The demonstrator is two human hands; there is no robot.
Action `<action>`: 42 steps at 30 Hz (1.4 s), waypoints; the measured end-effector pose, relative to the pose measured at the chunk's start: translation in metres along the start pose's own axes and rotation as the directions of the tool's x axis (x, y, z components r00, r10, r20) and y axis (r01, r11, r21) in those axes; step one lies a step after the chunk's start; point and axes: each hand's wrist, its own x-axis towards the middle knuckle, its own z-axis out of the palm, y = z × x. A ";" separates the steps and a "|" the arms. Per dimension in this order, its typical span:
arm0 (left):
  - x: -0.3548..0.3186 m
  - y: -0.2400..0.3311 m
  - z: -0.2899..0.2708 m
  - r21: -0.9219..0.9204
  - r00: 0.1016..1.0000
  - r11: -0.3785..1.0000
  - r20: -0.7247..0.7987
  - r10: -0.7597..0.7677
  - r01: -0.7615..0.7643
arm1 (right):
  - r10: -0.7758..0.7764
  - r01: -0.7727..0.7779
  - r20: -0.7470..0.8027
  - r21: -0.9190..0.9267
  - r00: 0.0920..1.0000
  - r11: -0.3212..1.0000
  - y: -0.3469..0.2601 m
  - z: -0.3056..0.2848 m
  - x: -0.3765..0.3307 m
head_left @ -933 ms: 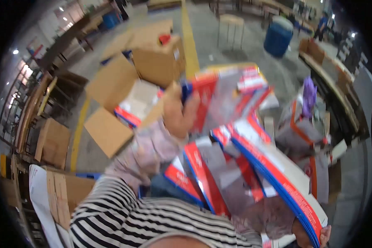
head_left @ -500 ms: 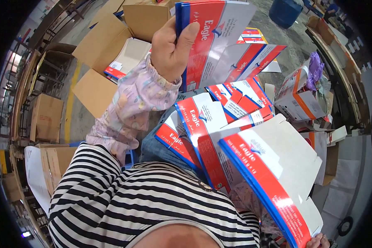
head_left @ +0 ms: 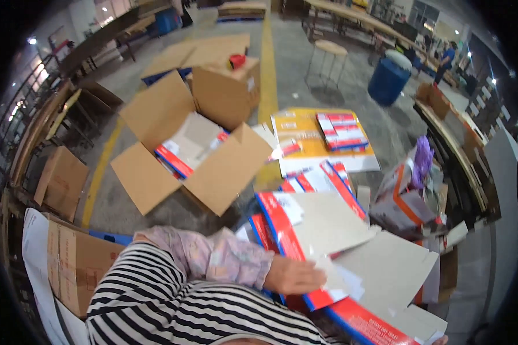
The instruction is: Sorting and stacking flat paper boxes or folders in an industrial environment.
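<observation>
My left hand (head_left: 293,277) is closed on the near end of a stack of flat printed cartons (head_left: 313,215), red and white with blue edges and bare grey board. Its thumb is hidden. These cartons overlap a second flat carton stack (head_left: 394,270), which slants toward the lower right. Only the fingertips of my right hand (head_left: 441,340) show, at that second stack's near right corner. More flat cartons (head_left: 305,181) lie just beyond, over my lap area. Ahead to the left, an open cardboard box (head_left: 216,187) holds further flat cartons (head_left: 193,138).
A yellow-and-white sheet (head_left: 299,129) on the floor carries a bundle of cartons (head_left: 342,132). At right stands a white-and-orange box (head_left: 406,190) with a purple bag (head_left: 423,161). Farther off are a stool (head_left: 330,49), a blue barrel (head_left: 388,80) and a person (head_left: 446,60).
My left hand has come down and right with its cartons, from raised upright to lying over the right-hand stack. The view has tilted up, showing more floor.
</observation>
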 end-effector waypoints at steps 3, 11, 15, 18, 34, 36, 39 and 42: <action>-0.024 0.016 0.012 0.003 0.992 0.994 0.072 -0.108 0.108 | -0.033 0.036 -0.045 0.067 0.998 0.997 0.003 0.018 0.023; -0.067 0.006 0.051 0.213 0.946 0.935 0.103 -0.309 0.282 | -0.067 0.065 0.009 0.156 0.998 0.986 0.002 0.047 0.074; -0.072 0.007 0.061 0.150 0.942 0.935 0.050 -0.332 0.322 | -0.023 0.009 0.092 0.149 0.995 0.989 0.000 0.053 0.084; -0.080 0.008 0.060 0.063 0.919 0.918 -0.060 -0.389 0.392 | 0.101 -0.121 0.198 0.093 0.975 0.988 -0.002 0.053 0.072; -0.045 -0.036 -0.081 -0.822 -0.037 0.367 -0.423 -0.905 0.436 | 0.113 0.025 0.788 -0.161 0.605 0.987 -0.022 0.223 -0.125; -0.059 -0.045 -0.093 -0.849 -0.095 0.389 -0.447 -0.889 0.358 | 0.086 0.014 0.836 -0.111 0.541 0.994 -0.034 0.250 -0.149; -0.079 -0.053 -0.104 -0.767 -0.099 0.497 -0.578 -0.810 0.406 | 0.174 -0.358 0.881 -0.006 0.440 0.934 -0.050 0.276 -0.181; -0.092 -0.058 -0.119 -0.717 -0.100 0.565 -0.650 -0.753 0.409 | 0.142 -0.445 0.887 0.077 0.440 0.892 -0.058 0.288 -0.190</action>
